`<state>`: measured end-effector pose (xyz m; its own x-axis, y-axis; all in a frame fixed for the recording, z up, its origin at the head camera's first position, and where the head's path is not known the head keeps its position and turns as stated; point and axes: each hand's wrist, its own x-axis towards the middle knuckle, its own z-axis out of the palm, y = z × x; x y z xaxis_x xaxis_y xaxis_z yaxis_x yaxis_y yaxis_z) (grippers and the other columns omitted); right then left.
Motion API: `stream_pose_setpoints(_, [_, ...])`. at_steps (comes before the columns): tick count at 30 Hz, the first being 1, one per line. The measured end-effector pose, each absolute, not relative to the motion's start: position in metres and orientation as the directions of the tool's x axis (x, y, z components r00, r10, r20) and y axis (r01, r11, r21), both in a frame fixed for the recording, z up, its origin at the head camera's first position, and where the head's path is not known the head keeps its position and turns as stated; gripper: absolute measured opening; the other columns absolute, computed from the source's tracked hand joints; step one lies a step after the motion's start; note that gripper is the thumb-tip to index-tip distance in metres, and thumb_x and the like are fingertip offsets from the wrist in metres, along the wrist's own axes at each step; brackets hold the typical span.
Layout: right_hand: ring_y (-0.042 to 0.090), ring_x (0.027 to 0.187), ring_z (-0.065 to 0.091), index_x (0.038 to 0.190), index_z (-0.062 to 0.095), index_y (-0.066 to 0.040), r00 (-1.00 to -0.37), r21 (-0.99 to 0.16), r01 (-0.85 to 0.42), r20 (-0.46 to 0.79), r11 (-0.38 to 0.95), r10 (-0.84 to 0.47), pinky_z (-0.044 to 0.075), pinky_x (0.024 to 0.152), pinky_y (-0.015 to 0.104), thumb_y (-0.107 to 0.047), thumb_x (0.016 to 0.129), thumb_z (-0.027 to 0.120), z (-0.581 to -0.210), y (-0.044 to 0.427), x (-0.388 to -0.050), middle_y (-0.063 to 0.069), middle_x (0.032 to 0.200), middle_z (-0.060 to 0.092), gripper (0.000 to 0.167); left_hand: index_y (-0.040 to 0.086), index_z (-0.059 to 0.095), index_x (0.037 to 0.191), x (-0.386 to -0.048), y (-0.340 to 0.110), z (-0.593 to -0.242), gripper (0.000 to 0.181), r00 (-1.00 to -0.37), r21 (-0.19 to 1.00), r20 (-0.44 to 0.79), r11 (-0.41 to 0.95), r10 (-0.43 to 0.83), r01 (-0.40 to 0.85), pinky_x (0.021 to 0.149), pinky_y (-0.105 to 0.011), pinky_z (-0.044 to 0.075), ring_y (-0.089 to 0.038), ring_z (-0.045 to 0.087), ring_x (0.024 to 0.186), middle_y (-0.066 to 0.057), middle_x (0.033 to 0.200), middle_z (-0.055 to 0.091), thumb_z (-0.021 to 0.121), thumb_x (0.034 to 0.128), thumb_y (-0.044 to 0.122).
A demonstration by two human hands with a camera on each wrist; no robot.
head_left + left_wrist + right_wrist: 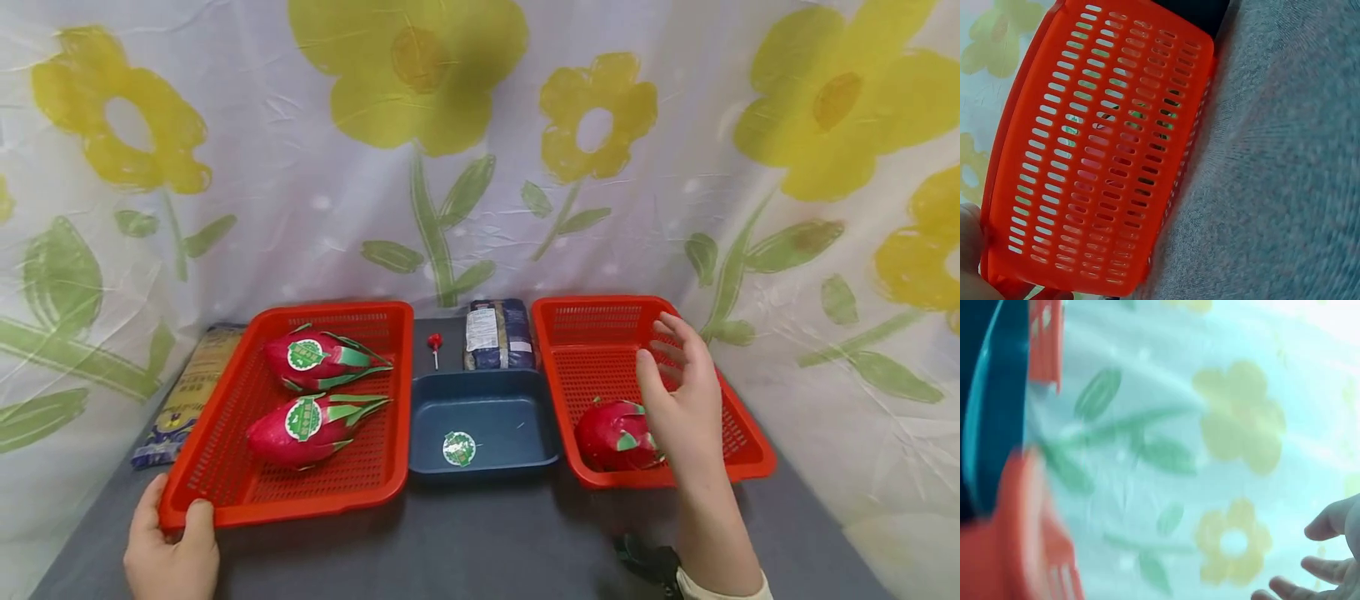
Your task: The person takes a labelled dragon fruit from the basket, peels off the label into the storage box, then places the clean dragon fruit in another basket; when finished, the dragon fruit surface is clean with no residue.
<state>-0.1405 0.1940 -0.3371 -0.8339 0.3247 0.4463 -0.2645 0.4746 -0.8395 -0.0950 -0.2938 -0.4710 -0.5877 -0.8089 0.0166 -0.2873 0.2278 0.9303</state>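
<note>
On our grey worktop point(450, 554), a red rectangular plastic basket point(300, 506) toward the left edge, left hand point(172, 546) pinching its near-left corner, a matching basket point(596, 358) toward the right, right hand point(686, 400) spread above, oval pink dragon fruits point(281, 437) inside, two left, one right.

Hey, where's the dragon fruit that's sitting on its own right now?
In the head view, the lone dragon fruit lies in the near left corner of the right red basket, beside the blue tray.
</note>
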Motion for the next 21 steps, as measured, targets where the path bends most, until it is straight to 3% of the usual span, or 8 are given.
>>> stream_pose_setpoints(4, [0.021, 0.123, 0.055, 0.150, 0.049, -0.020, -0.856, -0.826, -0.328, 0.464, 0.458, 0.225, 0.049, 0.101, 0.040, -0.017, 0.100, 0.064, -0.324, 0.166, -0.150, 0.000, 0.143, 0.054, 0.053, 0.018, 0.044, 0.157, -0.095, -0.294, -0.470, 0.062, -0.578, 0.933, 0.011, 0.216, -0.816, -0.287, 0.073, -0.002, 0.041, 0.003, 0.055, 0.099, -0.015, 0.151, 0.052, 0.054, 0.0957, 0.021])
stream_pose_setpoints(11, [0.022, 0.117, 0.060, 0.146, 0.053, -0.013, -0.844, -0.780, -0.455, 0.532, 0.429, 0.072, 0.053, 0.097, 0.046, -0.010, 0.096, 0.069, -0.313, 0.113, -0.167, 0.006, 0.137, 0.058, 0.053, 0.020, 0.044, 0.157, -0.093, -0.297, -0.471, 0.062, -0.578, 0.933, 0.013, 0.218, -0.816, -0.287, 0.080, -0.003, 0.041, 0.003, 0.055, 0.103, -0.014, 0.151, 0.052, 0.055, 0.0965, 0.022])
stream_pose_setpoints(17, [0.020, 0.112, 0.063, 0.141, 0.058, -0.010, -0.800, -0.720, -0.575, 0.594, 0.389, -0.085, 0.055, 0.095, 0.044, -0.009, 0.093, 0.072, -0.311, 0.068, -0.172, 0.006, 0.131, 0.061, 0.050, 0.021, 0.045, 0.157, -0.094, -0.297, -0.473, 0.061, -0.586, 0.938, 0.015, 0.214, -0.810, -0.272, 0.080, -0.002, 0.041, -0.002, 0.057, 0.112, -0.013, 0.152, 0.050, 0.056, 0.0971, 0.021])
stream_pose_setpoints(21, [0.016, 0.111, 0.062, 0.140, 0.059, -0.012, -0.794, -0.705, -0.606, 0.567, 0.368, -0.220, 0.053, 0.095, 0.038, -0.010, 0.095, 0.069, -0.317, 0.038, -0.178, 0.003, 0.130, 0.062, 0.046, 0.020, 0.044, 0.157, -0.094, -0.296, -0.474, 0.061, -0.596, 0.941, 0.019, 0.216, -0.803, -0.260, 0.080, -0.002, 0.041, -0.005, 0.057, 0.116, -0.013, 0.154, 0.049, 0.056, 0.0976, 0.020])
